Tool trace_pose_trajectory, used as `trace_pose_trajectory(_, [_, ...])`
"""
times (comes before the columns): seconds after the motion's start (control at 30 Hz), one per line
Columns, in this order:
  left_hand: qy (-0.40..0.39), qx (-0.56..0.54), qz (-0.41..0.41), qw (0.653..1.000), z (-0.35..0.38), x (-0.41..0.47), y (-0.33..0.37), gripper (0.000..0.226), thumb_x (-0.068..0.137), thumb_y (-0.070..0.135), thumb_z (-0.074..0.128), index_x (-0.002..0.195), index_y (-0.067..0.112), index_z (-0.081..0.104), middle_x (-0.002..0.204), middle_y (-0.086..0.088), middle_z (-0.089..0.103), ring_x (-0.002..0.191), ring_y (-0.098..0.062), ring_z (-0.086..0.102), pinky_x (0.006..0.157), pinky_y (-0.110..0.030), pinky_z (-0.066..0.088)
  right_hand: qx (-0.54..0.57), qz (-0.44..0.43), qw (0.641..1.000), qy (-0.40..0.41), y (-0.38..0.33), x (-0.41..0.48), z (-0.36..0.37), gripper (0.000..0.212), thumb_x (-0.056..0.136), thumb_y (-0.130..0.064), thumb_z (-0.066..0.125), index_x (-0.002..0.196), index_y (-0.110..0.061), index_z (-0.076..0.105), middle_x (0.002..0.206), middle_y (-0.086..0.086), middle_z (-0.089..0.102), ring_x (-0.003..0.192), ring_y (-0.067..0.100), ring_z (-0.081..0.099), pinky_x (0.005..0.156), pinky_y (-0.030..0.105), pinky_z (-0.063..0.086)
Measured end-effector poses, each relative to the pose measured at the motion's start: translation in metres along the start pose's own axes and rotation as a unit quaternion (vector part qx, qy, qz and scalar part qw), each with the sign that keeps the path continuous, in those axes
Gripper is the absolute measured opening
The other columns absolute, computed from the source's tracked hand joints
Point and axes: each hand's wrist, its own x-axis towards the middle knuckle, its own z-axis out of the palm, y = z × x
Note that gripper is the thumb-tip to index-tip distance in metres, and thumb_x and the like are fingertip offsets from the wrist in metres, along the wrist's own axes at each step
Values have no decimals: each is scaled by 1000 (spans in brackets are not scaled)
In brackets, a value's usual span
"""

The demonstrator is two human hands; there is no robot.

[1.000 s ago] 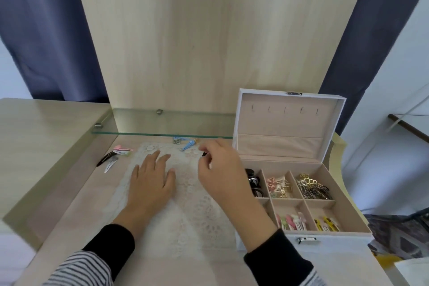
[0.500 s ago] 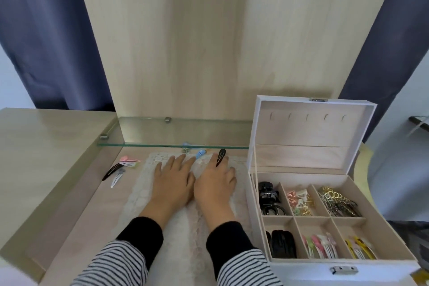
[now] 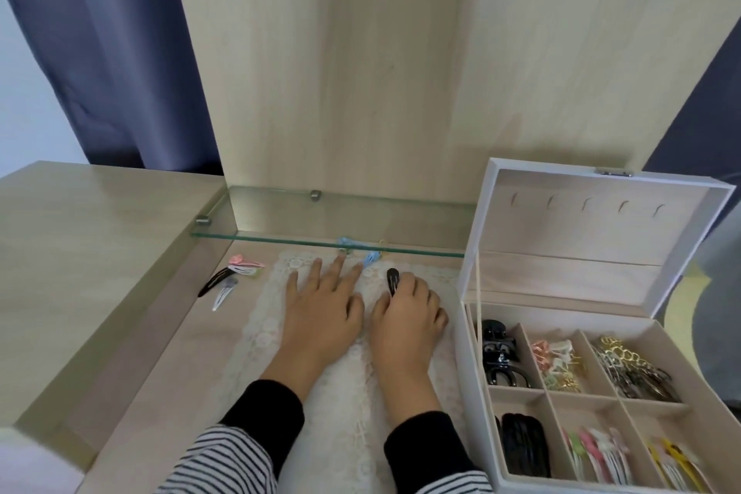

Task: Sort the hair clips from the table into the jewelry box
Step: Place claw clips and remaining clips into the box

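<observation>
The right hand (image 3: 407,317) rests on the lace mat (image 3: 256,333) with its fingers curled, pinching a black clip (image 3: 392,282) that sticks out toward the far side. The left hand (image 3: 320,305) lies flat just beside it, fingers spread and holding nothing, its fingertips near the blue clips (image 3: 371,257) under the glass shelf (image 3: 280,241). The jewelry box (image 3: 475,393) stands open at the right. The step in hand looks like carrying this clip over. It likely belongs in the near-left compartment (image 3: 521,449), where others of its colour lie. A few more clips (image 3: 236,273) wait at the far left.
</observation>
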Motion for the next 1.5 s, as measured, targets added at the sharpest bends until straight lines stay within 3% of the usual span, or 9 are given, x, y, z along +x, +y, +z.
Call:
trace_pose_trajectory(0.17, [54,-28,-15,998,0,-2,-1,48,95,35,32,143,32,41,156,9,29,147,-17,18,118,-45,9,-9,-19,1000,-9,5,0,9,28,77,-18,70,105,-19,70,108,5,66,95,28,59,80,42,45])
trace_pose_trajectory(0.27, [168,-70,6,983,2,-3,-2,21,85,29,46,91,24,65,93,10,67,92,-13,61,96,-40,42,-13,-18,1000,-4,5,0,6,15,77,-20,71,91,-15,70,97,4,67,88,27,59,75,40,45])
trace_pose_trajectory(0.33, [205,-73,21,976,4,-1,-6,16,82,27,60,67,22,58,63,11,55,60,-13,51,70,-32,44,-15,-20,1000,-1,4,0,3,15,75,-21,74,86,-14,68,89,4,65,83,26,58,71,39,46])
trace_pose_trajectory(0.5, [187,-69,48,979,2,0,-9,36,78,33,75,55,17,52,53,6,50,53,-17,44,54,-29,34,-22,-39,999,-17,-4,-1,-3,30,64,-14,82,90,-15,67,84,2,66,78,24,59,63,35,44])
trace_pose_trajectory(0.7, [141,-98,36,985,-5,6,-5,30,86,35,67,72,12,52,68,-1,56,65,-21,51,57,-36,46,-81,-88,981,-150,-8,10,-24,31,94,-8,45,124,-12,49,125,8,49,116,26,45,92,37,36])
trace_pose_trajectory(0.87, [73,-50,49,995,-15,13,0,38,92,31,57,128,16,57,110,-9,65,98,-27,62,80,-37,53,-149,-99,956,-232,-21,9,-39,37,94,-16,50,129,-6,45,131,15,44,118,28,46,94,36,39])
trace_pose_trajectory(1.03, [60,-119,17,991,-18,2,3,26,93,27,57,115,15,67,100,-8,64,88,-23,61,76,-30,47,-135,-123,948,-263,-21,-1,-57,32,96,-12,47,127,-6,49,128,16,48,115,28,51,89,34,44])
trace_pose_trajectory(1.3, [-8,-532,-126,837,-40,-18,24,20,95,19,58,110,11,69,103,-8,70,78,-21,68,80,-37,57,40,-149,956,-251,-8,2,-125,22,92,-6,49,113,-7,57,112,12,58,99,27,59,73,30,42])
trace_pose_trajectory(1.5, [-55,-648,-125,750,-76,-28,61,18,91,16,62,105,7,70,101,-6,70,76,-22,69,62,-22,56,195,-108,946,-236,20,28,-164,19,83,-9,59,99,-14,68,91,3,64,79,16,58,67,25,46])
